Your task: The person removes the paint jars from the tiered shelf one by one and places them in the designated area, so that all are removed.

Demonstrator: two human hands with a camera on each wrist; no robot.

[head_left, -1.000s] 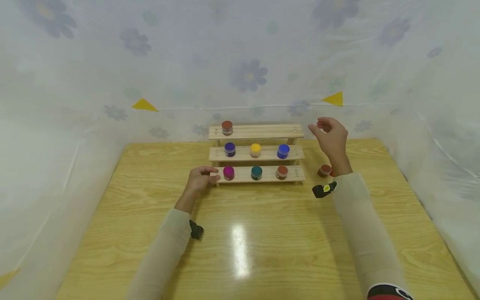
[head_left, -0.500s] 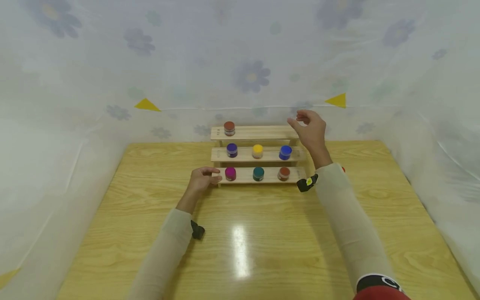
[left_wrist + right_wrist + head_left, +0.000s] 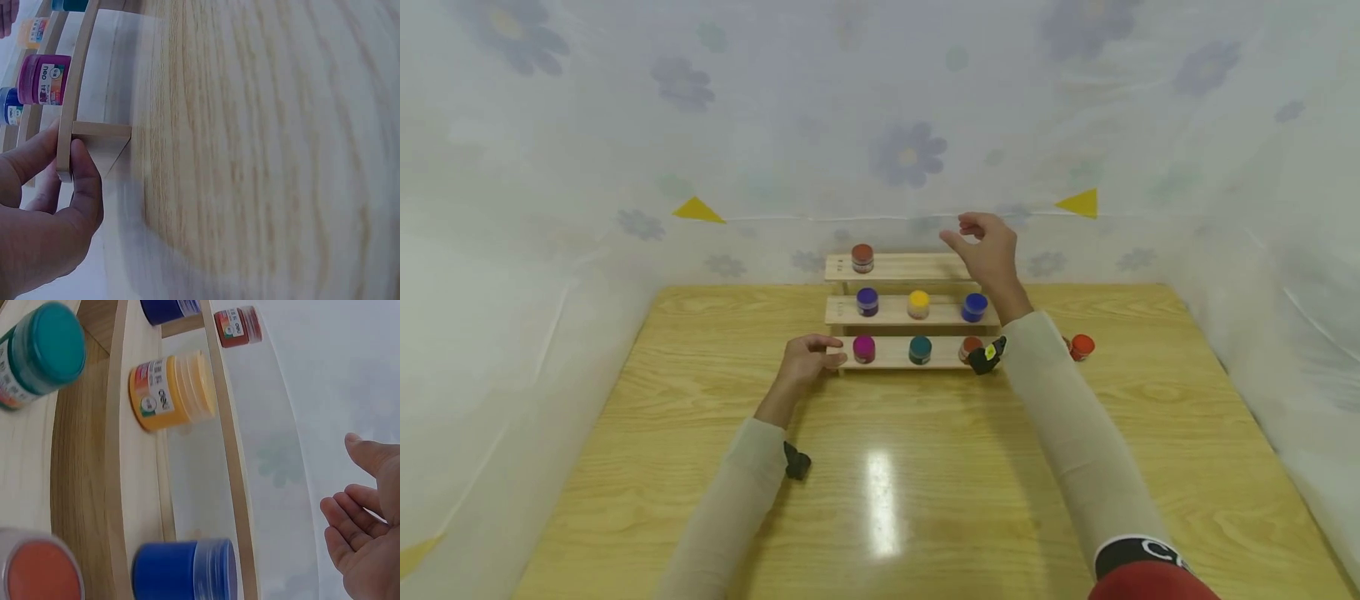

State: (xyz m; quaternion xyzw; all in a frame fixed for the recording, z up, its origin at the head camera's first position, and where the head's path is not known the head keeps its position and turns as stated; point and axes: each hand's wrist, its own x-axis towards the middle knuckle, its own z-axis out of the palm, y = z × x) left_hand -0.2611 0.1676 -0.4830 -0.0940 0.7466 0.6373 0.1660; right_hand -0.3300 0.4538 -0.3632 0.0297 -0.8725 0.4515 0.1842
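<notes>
A three-tier wooden rack [image 3: 910, 267] stands at the back of the table, holding small lidded paint jars. My left hand [image 3: 805, 362] pinches the left end of its lowest tier, thumb and fingers on either side of the board in the left wrist view. Beside those fingers sits a magenta jar [image 3: 47, 79], with a teal jar [image 3: 920, 350] farther right. My right hand [image 3: 990, 250] is over the right part of the top tier, fingers apart, holding nothing. On the middle tier are a purple jar [image 3: 867, 302], a yellow jar [image 3: 169, 390] and a blue jar [image 3: 181, 570].
A brown-red jar [image 3: 862, 259] sits at the top tier's left. Another rust-coloured jar [image 3: 44, 572] on the lowest tier is partly hidden by the right wrist camera. Right of the rack, a red jar [image 3: 1082, 347] stands on the table, with another jar mostly behind the sleeve.
My right hand has moved left, from beyond the rack's right end to over its top tier. The red jar on the table has come into view. My left hand keeps its grip on the rack.
</notes>
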